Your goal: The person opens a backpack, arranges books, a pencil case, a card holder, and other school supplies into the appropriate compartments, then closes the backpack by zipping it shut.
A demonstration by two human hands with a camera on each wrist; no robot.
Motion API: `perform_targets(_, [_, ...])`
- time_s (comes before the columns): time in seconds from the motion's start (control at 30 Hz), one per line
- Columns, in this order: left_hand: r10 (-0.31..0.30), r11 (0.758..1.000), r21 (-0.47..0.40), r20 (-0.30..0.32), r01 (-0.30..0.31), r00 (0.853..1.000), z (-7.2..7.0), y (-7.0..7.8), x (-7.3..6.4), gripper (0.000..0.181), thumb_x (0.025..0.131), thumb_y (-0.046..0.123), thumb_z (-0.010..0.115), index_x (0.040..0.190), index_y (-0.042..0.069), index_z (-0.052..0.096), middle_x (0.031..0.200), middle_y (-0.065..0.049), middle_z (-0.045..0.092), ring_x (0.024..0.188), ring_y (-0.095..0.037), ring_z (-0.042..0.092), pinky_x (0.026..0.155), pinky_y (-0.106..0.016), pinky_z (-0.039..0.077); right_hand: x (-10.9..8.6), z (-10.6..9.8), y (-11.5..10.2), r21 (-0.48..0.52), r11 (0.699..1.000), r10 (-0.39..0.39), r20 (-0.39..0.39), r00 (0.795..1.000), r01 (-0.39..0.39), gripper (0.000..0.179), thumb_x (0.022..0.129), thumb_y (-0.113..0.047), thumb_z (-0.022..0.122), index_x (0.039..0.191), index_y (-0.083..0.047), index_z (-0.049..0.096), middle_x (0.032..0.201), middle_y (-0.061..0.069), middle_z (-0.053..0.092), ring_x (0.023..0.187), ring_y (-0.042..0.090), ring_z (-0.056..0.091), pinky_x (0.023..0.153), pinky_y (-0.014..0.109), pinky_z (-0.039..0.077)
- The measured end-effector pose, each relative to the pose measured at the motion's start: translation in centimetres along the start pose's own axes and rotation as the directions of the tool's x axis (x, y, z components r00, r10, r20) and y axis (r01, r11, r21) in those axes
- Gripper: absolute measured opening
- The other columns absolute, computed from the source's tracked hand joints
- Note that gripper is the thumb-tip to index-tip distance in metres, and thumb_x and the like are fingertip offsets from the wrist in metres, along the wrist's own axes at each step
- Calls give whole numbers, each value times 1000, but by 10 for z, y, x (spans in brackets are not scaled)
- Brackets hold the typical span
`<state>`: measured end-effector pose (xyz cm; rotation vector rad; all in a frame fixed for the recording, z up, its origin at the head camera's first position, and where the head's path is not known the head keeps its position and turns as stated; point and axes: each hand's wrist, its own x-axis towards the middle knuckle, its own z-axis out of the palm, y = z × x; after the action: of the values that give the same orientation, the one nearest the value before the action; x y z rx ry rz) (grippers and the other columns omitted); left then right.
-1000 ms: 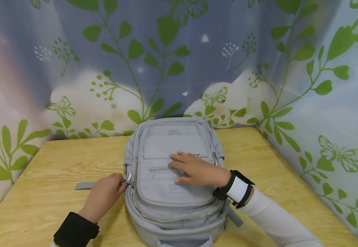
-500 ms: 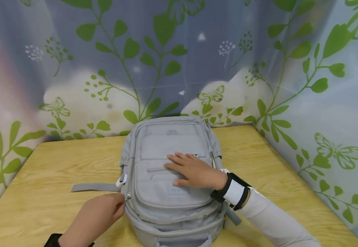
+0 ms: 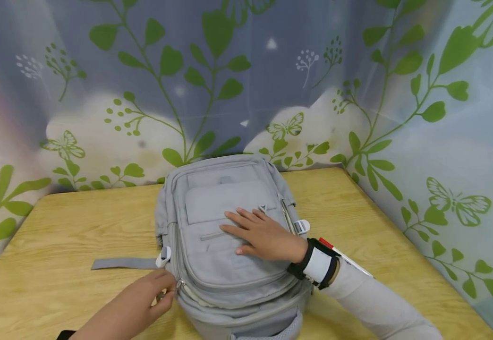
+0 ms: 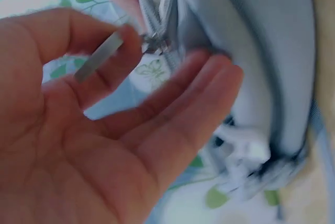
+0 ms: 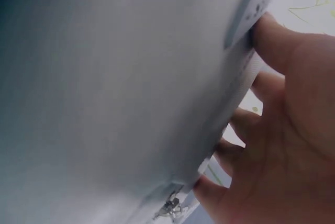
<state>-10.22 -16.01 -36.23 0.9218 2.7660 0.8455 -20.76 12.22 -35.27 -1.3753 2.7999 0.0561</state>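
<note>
A light grey backpack (image 3: 216,203) lies on the table with its front pocket facing up. At its left side my left hand (image 3: 146,295) pinches the pull tab (image 4: 99,56) of a zipper, its metal slider (image 4: 157,43) showing just beyond the fingertips in the left wrist view. Beside that slider the zipper's edges stand parted. My right hand (image 3: 265,236) rests with spread fingers on the bag's front panel, below the flap pocket. The right wrist view has those fingers lying along the fabric, the thumb near a small label (image 5: 254,9).
A grey strap (image 3: 123,263) stretches left across the wooden table (image 3: 80,222) from a white buckle (image 3: 163,256). Another white buckle (image 3: 301,226) sits at the bag's right side. A red-and-white pen-like stick (image 3: 348,259) lies partly behind the right forearm. Leaf-patterned curtains hang behind and right.
My left hand has drawn the zipper slider along the bag's left side toward me. The backpack has turned slightly, and the pen-like stick now shows past my right forearm. The right hand stays on the front panel.
</note>
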Motion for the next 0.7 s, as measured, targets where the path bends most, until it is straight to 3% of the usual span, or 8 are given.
perform_targets(0.1, [70,993,-92,5,-69,998,2,-6,1,19,93,10,45,76,17,42,79,8,36,73,2,38,62,-20,45,-1,1,-1,-18,1000,7,-20,1000,-7,59,90,-44,42,142,-24,22,150,4,12,138,25,11,108,48,17])
perform_targets(0.23, [173,974,-147,-1,-171,985,5,-12,0,14,94,15,45,81,20,43,88,6,39,81,0,39,65,-19,41,-2,3,-3,-38,999,10,-45,999,-12,59,90,-43,43,142,-23,24,150,5,14,137,27,13,107,49,20])
perform_targets(0.33, [183,964,-205,58,-167,981,4,-13,-2,10,95,24,43,85,23,46,103,4,42,105,-11,43,76,-23,42,-2,4,-5,-54,998,11,-57,998,-14,59,90,-43,44,142,-23,25,150,6,15,137,27,14,106,48,21])
perform_targets(0.47, [124,967,-237,126,-92,984,0,-11,-4,13,94,34,41,86,26,47,116,0,43,119,-29,39,84,-29,43,0,4,-8,-68,997,17,-64,998,-21,59,90,-43,45,142,-23,26,149,6,17,137,27,15,106,48,22])
perform_targets(0.53, [84,982,-177,104,-64,991,-2,-7,-4,11,93,33,45,85,27,50,111,3,47,110,-20,47,80,-28,44,1,2,-10,-52,998,30,-47,998,-33,59,90,-43,45,142,-23,25,149,5,16,137,27,15,106,48,22])
perform_targets(0.6, [-3,996,-93,75,10,997,-4,-2,-3,12,92,32,49,82,26,54,98,9,51,92,-7,51,71,-24,44,1,-5,-14,-19,998,55,-13,998,-55,58,90,-42,46,141,-22,27,149,6,16,136,28,15,106,47,22])
perform_targets(0.7, [-163,986,-6,35,164,986,-7,10,-3,12,89,31,54,79,26,57,78,16,52,70,3,47,59,-21,41,2,-22,-32,54,996,75,50,996,-77,56,90,-40,48,139,-21,31,147,7,22,134,26,23,105,41,27])
